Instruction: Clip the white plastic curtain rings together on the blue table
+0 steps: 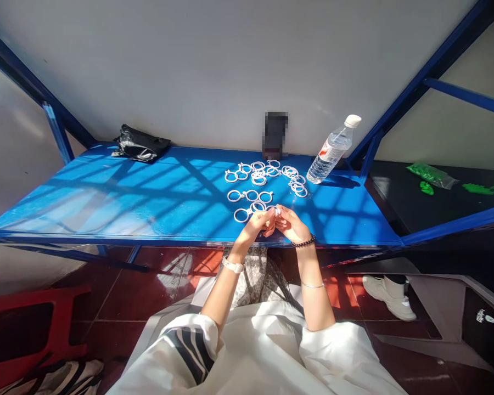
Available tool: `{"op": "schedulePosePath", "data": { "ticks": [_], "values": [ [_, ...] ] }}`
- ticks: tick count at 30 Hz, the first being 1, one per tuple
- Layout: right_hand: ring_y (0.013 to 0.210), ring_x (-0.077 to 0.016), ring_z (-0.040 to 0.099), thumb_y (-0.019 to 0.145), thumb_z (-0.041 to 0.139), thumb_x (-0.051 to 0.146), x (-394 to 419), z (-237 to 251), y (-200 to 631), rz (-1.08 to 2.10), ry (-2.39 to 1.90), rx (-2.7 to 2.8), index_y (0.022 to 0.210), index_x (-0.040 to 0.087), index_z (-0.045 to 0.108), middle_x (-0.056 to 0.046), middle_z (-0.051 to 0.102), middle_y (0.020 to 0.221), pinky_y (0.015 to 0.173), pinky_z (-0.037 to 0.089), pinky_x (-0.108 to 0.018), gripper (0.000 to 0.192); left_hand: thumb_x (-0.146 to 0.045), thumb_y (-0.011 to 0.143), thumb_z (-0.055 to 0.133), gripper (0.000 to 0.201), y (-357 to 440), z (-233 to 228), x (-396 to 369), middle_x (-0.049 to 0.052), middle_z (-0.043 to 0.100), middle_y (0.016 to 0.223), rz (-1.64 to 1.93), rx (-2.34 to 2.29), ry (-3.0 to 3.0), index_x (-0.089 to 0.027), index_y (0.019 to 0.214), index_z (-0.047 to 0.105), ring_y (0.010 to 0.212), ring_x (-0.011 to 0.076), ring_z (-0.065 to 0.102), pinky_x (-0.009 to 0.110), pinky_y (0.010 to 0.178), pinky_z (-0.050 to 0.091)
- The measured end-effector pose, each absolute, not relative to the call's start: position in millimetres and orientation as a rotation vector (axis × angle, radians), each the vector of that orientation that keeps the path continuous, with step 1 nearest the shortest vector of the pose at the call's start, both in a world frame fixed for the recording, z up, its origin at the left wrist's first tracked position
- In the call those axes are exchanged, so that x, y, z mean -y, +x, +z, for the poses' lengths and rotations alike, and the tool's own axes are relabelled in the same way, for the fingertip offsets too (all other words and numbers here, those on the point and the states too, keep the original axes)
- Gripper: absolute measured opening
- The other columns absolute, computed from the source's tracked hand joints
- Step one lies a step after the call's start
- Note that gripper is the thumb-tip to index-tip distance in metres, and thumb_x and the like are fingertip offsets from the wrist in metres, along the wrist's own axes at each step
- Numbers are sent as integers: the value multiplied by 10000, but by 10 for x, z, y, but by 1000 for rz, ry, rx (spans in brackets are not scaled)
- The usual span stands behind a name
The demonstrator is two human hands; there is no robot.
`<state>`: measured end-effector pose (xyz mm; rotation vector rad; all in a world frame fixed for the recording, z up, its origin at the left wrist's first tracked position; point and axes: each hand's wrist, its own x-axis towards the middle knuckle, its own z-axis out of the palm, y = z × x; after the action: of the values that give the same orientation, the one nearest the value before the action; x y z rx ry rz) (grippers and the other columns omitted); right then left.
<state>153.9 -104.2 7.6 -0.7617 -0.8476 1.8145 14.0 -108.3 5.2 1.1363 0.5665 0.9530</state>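
Observation:
My left hand (260,222) and my right hand (291,224) meet at the table's front edge, fingers pinched together. Between the fingertips shows a small white part (277,210), seemingly of a white curtain ring; the fingers hide most of it. Just beyond my hands lie several loose white curtain rings (241,215), each with a small eyelet. Farther back, more curtain rings (258,178) lie in a loose heap, and another cluster of rings (298,190) sits to the right, near the bottle.
A water bottle (331,151) with a white cap stands on the blue table (181,200). A dark, blurred-out object (275,134) leans against the wall. At the back left lies a black plastic bag (140,145). Green items (432,175) rest on a dark table at right.

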Motion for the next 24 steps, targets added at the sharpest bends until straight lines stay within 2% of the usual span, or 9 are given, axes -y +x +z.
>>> {"op": "schedulePosePath", "data": {
  "ticks": [4, 12, 17, 24],
  "values": [
    [486, -56, 264, 652, 817, 291, 1025, 78, 1535, 1817, -736, 783, 674, 181, 561, 82, 345, 527, 420, 271, -187, 279, -593, 823, 548, 559, 173, 29, 1060, -42, 321, 418, 998, -581, 1064, -188, 485, 361, 365, 69, 350, 260, 420, 234],
    [476, -63, 246, 661, 805, 287, 1026, 74, 1516, 1815, -752, 807, 649, 192, 528, 84, 337, 511, 417, 269, -199, 293, -631, 814, 526, 604, 185, -7, 1037, -10, 370, 347, 1002, -652, 1136, -210, 439, 308, 337, 72, 334, 275, 408, 208],
    [474, -55, 231, 647, 824, 381, 1043, 72, 1533, 1839, -701, 896, 616, 185, 502, 83, 332, 504, 425, 256, -193, 378, -629, 810, 530, 592, 167, -11, 1034, -20, 359, 344, 973, -625, 1130, -207, 451, 324, 323, 67, 313, 270, 401, 215],
    [457, -48, 226, 680, 801, 343, 1047, 69, 1550, 1844, -732, 926, 621, 184, 490, 89, 321, 488, 414, 240, -183, 354, -664, 768, 573, 615, 145, 11, 1057, -36, 322, 367, 945, -572, 1130, -198, 454, 326, 334, 61, 321, 266, 398, 216]
  ]
}}
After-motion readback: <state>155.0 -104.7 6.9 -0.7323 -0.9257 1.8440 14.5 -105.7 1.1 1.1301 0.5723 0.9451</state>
